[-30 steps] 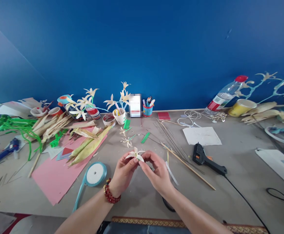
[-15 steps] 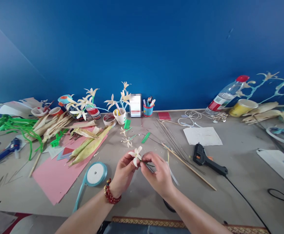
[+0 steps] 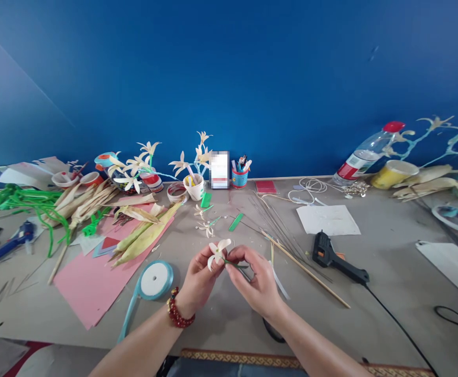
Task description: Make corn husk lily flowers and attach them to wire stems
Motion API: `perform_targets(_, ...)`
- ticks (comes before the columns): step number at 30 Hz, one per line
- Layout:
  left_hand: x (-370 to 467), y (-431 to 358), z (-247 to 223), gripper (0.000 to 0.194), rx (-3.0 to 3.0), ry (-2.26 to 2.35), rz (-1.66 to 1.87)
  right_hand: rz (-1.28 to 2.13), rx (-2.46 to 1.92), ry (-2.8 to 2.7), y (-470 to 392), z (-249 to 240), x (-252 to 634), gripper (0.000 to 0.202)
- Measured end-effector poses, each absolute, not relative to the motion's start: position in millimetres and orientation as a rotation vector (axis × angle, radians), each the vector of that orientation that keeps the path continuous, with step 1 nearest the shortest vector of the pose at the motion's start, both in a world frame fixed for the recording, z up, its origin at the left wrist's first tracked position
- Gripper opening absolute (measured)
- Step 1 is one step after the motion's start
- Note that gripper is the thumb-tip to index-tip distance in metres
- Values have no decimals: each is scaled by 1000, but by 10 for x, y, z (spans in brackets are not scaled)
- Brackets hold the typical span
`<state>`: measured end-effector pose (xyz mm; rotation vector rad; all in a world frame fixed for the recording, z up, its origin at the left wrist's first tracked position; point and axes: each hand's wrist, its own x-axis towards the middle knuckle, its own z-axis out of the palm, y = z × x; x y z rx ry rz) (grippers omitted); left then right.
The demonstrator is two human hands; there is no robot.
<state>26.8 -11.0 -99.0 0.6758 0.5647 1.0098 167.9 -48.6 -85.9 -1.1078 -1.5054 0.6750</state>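
A white flower (image 3: 218, 252) with a short green stem (image 3: 237, 265) is held between my two hands over the middle of the table. The fingers of my left hand (image 3: 201, 275) are closed on the flower at its base, and a red bead bracelet circles that wrist. My right hand (image 3: 254, 275) pinches the green stem just right of the bloom. Two small white flowers (image 3: 206, 228) lie on the table beyond my hands, near a green strip (image 3: 236, 222). A roll of light blue ribbon (image 3: 155, 280) lies left of my left hand.
Pink paper (image 3: 89, 288) and husks (image 3: 146, 241) lie left. Thin wires and a wooden stick (image 3: 311, 272) lie right, beside a black glue gun (image 3: 339, 262) with its cord. Cups with flowers, a pen holder (image 3: 239, 179) and a bottle (image 3: 364, 157) stand along the blue wall.
The flower has turned slightly to the left in my fingers, and more of its green stem now shows. Both hands remain in nearly the same place.
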Motion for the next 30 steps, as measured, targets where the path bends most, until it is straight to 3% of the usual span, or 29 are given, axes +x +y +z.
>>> perform_targets(11,267,-87,-1022,15,685,563,1043,330,-1109,-1628,-483,-931,1686,15)
perform_targets(22,252,-104,-996,31,686,614,1020,597,-987,-1521,-487,-850,1673,13)
perform_targets(30,263,-84,-991,27,665,611,1012,880,-997,-1351,-486,-852,1668,9)
